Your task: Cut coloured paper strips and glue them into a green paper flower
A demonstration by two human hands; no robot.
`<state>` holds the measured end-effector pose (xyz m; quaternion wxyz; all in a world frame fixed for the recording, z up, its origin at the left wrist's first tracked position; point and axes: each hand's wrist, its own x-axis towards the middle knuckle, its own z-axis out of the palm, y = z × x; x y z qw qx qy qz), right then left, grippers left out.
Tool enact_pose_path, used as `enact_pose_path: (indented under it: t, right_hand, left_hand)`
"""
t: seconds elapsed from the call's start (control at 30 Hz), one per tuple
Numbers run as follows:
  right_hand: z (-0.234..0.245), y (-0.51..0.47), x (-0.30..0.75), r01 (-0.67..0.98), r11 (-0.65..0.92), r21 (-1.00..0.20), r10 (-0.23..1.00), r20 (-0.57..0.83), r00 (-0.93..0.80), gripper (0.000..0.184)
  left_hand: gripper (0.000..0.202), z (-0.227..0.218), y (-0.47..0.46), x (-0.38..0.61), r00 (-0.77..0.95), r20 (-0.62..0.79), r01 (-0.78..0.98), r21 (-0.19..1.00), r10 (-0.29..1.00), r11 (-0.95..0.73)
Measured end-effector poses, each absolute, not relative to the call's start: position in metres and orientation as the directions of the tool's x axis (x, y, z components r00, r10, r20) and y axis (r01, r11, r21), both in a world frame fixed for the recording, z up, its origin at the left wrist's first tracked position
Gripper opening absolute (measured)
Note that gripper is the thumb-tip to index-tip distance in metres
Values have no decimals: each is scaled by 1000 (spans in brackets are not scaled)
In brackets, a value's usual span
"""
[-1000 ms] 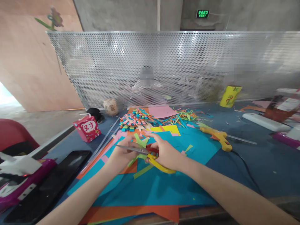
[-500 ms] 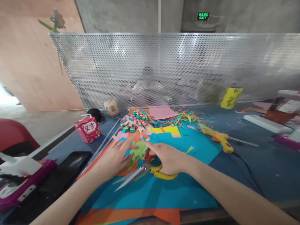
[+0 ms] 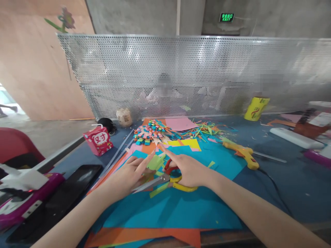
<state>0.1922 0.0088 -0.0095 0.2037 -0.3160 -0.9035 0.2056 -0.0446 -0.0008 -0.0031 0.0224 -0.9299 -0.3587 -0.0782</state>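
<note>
Scissors (image 3: 163, 178) with red and yellow handles hang from my right hand (image 3: 192, 170), whose index finger is stretched out past the handles. The blades point left, above blue paper (image 3: 170, 213). My left hand (image 3: 131, 175) is beside light-green paper pieces (image 3: 156, 162), its index finger extended and the others partly bent; its palm side is hidden. Part of the blades passes behind this hand. A loose green strip (image 3: 159, 190) lies below the scissors. Past my fingertips sits a bundle of colourful fringed paper (image 3: 152, 132).
A yellow glue gun (image 3: 241, 153) lies at right with its cord trailing. Cut paper scraps (image 3: 207, 129) are piled behind. On the left are a red drink carton (image 3: 98, 141), a black phone (image 3: 57, 199) and a purple power strip (image 3: 31, 203). A perforated metal screen (image 3: 165, 58) borders the back.
My left hand has drawn its fingers in beside the green pieces. The scissors have risen slightly and moved right, their blades now partly behind the left hand. A green strip shows more plainly below.
</note>
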Motion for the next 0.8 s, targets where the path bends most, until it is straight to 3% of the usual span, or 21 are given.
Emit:
enact_pose_path:
  t: [0.2,0.37,0.57,0.67,0.8]
  right_hand:
    - [-12,17,200,519,542,-661,794,199,-575,102]
    - [-17,26,199,413,472,-779,849,276,-450,94]
    - [-17,33,208,225,354,-908,880,242,-409,91]
    - [-17,35,213,239,315,-919,881,189,-434,95]
    - [-19,38,215,315,353,-881,877,194,-439,95]
  left_hand:
    - [54,-2,1,-57,667,230,725,19,709,-689]
    - [41,5,3,-49,631,181,751,102,754,-653]
    - [69,-2,17,-8,608,196,745,197,770,-638]
    - [81,-11,31,8,566,228,752,251,792,-609]
    - [82,-17,41,13,536,221,748,323,815,-579]
